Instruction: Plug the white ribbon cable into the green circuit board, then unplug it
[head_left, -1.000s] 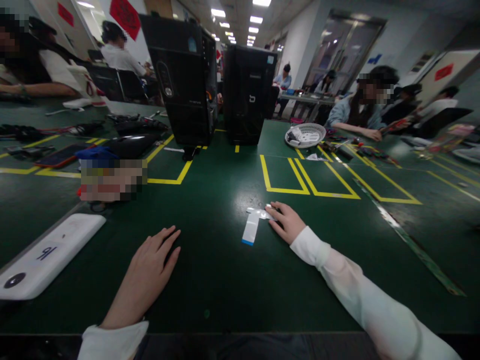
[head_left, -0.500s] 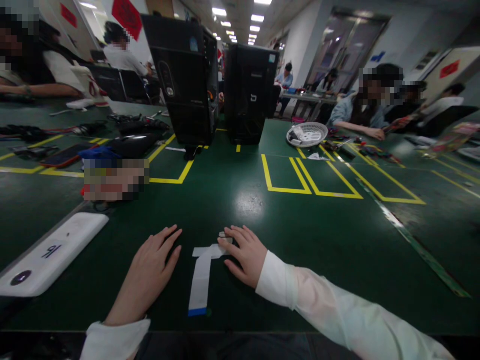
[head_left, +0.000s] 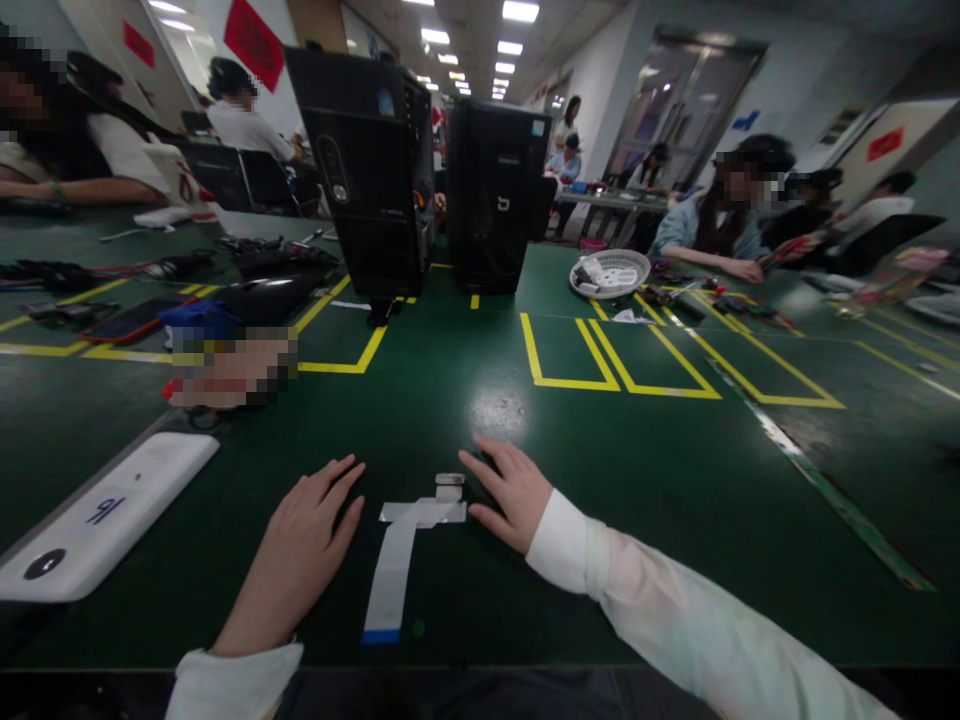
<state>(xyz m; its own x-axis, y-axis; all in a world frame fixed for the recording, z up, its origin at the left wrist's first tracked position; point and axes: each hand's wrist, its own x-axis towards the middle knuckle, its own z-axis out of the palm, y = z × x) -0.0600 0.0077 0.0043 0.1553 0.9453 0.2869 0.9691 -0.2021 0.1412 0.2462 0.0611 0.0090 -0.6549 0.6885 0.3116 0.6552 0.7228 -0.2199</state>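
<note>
A white flat ribbon cable (head_left: 390, 578) lies bent on the green tabletop, its blue end toward me and a small silver connector (head_left: 450, 482) at the far end. My left hand (head_left: 315, 525) rests on the table to the left of the cable, apart from it, fingers stretched out and holding nothing. On the other side, my right hand (head_left: 510, 490) is just right of the connector with its fingers spread and nothing in them. Thumb and index finger come close to the cable's right end.
A white case (head_left: 112, 520) lies at the left. Two black computer towers (head_left: 367, 180) stand at the back. Behind right is a white basket (head_left: 609, 273) with small parts. A green strip (head_left: 832, 485) runs along the right. Other people sit at the tables around.
My right hand has come off the ribbon cable's connector and shifted right, uncovering it. The cable's blue end has moved slightly left. My left hand stays put.
</note>
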